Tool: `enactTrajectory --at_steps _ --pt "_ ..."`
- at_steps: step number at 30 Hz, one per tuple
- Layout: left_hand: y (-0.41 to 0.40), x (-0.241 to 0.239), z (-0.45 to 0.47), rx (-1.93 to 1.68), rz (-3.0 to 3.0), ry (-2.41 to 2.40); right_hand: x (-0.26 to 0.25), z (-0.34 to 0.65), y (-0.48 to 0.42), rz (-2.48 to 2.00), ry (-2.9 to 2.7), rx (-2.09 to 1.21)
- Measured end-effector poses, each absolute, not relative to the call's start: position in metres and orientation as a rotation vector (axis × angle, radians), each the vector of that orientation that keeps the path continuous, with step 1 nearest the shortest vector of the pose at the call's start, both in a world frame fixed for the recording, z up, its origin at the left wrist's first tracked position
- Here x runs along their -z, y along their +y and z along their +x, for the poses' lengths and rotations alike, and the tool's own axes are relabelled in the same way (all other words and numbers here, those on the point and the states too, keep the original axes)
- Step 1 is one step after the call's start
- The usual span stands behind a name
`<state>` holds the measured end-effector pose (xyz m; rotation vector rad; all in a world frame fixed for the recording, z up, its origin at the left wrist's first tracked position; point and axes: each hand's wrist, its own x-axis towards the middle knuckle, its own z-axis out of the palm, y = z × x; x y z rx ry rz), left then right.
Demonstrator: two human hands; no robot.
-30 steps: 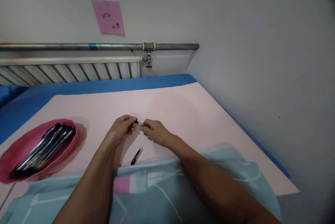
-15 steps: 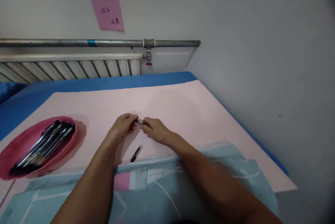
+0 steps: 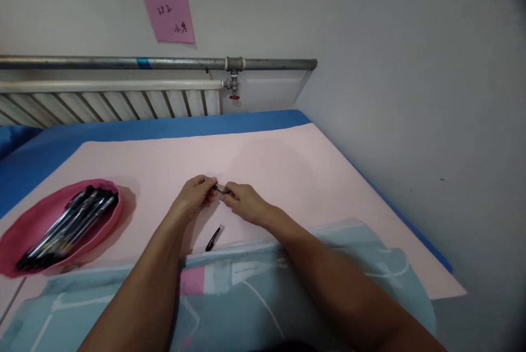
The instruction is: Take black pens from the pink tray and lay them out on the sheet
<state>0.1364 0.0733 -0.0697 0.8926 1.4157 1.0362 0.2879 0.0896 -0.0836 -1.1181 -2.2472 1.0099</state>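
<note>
Over the middle of the pink sheet (image 3: 263,160), my left hand (image 3: 196,195) pinches one end of a slim dark pen (image 3: 219,190). My right hand (image 3: 245,201) is closed around the other end, close to the left fingertips. Most of the pen is hidden by the fingers. A black pen cap (image 3: 213,238) with a clear end lies on the sheet below the hands. To the left, a pink oval basket (image 3: 24,226) holds several clear-barrelled pens (image 3: 76,226) with black caps, bunched side by side.
A light blue patterned cloth (image 3: 230,308) covers the near edge, under my forearms. Blue surface (image 3: 184,126) borders the pink sheet. Behind stand a white radiator (image 3: 152,104) and a metal pipe (image 3: 176,63). A pink note (image 3: 168,15) is on the wall; another wall (image 3: 431,121) rises at the right.
The view has shifted slightly, moving the scene a little upward. Both hands keep their grip on the pen with almost no visible movement.
</note>
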Motion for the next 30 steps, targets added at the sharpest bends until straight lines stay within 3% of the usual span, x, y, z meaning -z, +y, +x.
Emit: enactTrajectory --at_steps 30 --pt "0.0759 0.0782 0.1348 -1.0 1.065 1.559 0.0862 0.2893 0.0909 -1.113 -2.316 -0.955"
